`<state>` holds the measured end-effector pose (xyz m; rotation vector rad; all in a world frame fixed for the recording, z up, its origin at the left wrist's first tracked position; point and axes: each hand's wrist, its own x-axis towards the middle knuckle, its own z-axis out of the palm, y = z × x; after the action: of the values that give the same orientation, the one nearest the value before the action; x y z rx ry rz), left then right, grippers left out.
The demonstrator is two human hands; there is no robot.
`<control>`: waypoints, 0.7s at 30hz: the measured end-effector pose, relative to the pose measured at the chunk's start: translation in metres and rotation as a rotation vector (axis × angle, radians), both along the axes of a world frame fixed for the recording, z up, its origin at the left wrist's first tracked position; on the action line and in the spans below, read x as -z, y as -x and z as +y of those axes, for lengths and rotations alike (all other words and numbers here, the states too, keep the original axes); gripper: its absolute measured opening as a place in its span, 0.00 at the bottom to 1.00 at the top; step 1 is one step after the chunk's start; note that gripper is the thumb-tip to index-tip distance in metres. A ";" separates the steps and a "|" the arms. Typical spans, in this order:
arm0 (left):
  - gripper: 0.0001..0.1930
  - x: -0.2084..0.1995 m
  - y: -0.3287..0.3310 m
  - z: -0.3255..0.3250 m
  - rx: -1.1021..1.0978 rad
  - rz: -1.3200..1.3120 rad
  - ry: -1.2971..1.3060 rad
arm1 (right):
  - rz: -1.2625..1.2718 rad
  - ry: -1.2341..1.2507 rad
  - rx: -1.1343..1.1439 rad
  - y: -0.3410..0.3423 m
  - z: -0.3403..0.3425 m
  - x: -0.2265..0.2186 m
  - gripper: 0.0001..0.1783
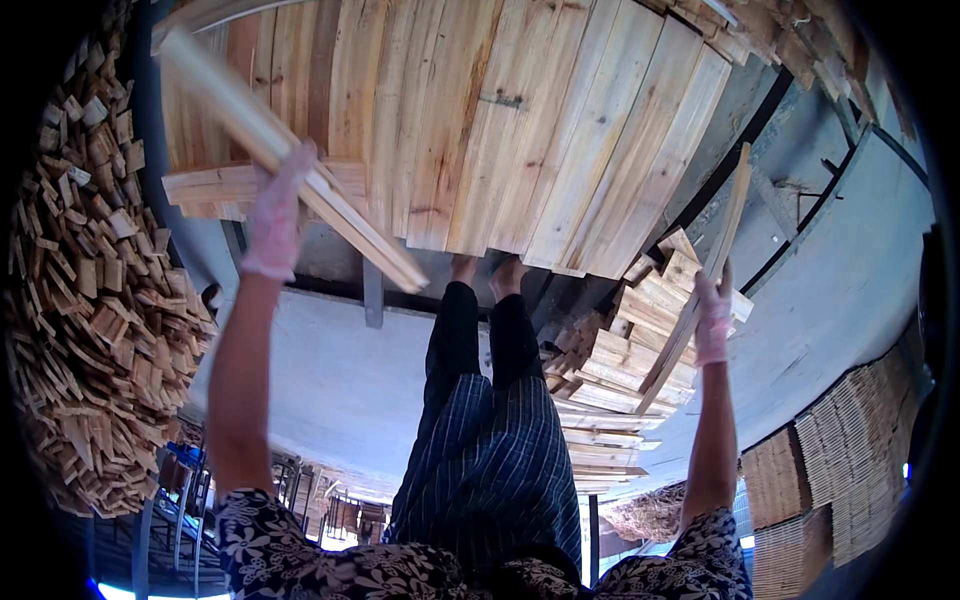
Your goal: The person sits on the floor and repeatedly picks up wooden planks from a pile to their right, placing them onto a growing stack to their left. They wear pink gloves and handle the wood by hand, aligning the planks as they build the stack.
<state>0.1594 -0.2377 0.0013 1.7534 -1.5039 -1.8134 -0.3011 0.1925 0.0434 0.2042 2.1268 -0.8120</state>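
A row of light wooden planks [530,130] lies side by side on a raised frame before me. My left hand [275,215], in a pinkish-white glove, is closed around a long wooden board [355,225], slanted over the left side of the row and smeared by motion. It may be more than one piece. Beneath it a short plank [210,187] lies crosswise. Out to the right, my right hand [712,318], gloved alike, grips a narrow wooden slat [668,362], tilted above a stack of cut boards [625,350]. That hand's fingers are partly hidden behind the slat.
A tall heap of short wood pieces [100,290] rises at the left. Dark metal bars [735,145] run beside the row at the right. Neat stacks of wood [840,460] stand at the lower right. More loose pieces [800,40] lie at the far right corner.
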 end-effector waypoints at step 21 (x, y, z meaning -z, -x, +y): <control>0.24 0.123 0.055 0.329 -1.136 0.666 -0.919 | -0.290 0.074 0.014 -0.012 -0.023 0.061 0.37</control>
<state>0.1044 0.0915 -0.1219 1.4151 0.6184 -2.0309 -0.2886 0.1693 -0.0176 0.2805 1.8228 -0.8157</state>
